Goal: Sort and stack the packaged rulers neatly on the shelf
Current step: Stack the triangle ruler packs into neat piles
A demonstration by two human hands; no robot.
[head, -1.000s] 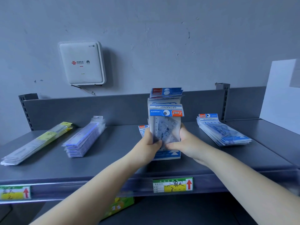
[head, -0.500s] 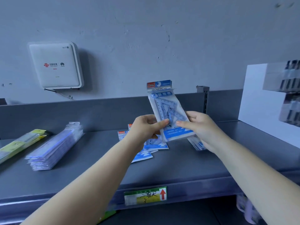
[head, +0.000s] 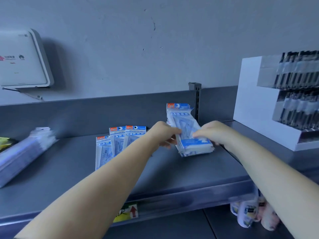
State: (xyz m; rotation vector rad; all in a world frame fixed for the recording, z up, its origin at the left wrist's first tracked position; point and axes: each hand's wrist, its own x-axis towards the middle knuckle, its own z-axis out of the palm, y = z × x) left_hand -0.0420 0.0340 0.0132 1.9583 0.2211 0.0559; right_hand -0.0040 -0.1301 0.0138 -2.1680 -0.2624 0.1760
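Grip: stack of geometric ruler packs (head: 191,135) is being clasped from both sides, fingers curled round its edges.
Left hand (head: 163,133): is being pressed against the stack's left edge, thumb lying over the top pack; fingertips are blurred.
Right hand (head: 213,132): is being closed on the stack's right edge, fingers laid across the top pack.
Stack position: its lower end is being rested on the grey shelf (head: 172,173); its red-and-blue header end is being tilted up toward the shelf's back panel (head: 86,116).
Left of the grip: three loose geometric packs (head: 119,140) are being left fanned flat on the shelf, partly hidden behind the left forearm.
Further left: pile of long ruler packs (head: 24,154) is being kept at a slant, well apart from the grip; a yellow-labelled pack (head: 4,141) is being cut off by the picture's edge.
Right of the grip: white display box (head: 269,109) is being stood on the neighbouring shelf section, dark packaged items in its tiers.
Behind the grip: slotted upright post (head: 196,100) is being shown just beside the stack's top.
Below the grip: yellow price label (head: 126,213) with a red arrow is being displayed on the shelf's front lip.
Upper left: white wall box (head: 22,61) is being seen mounted on the wall.
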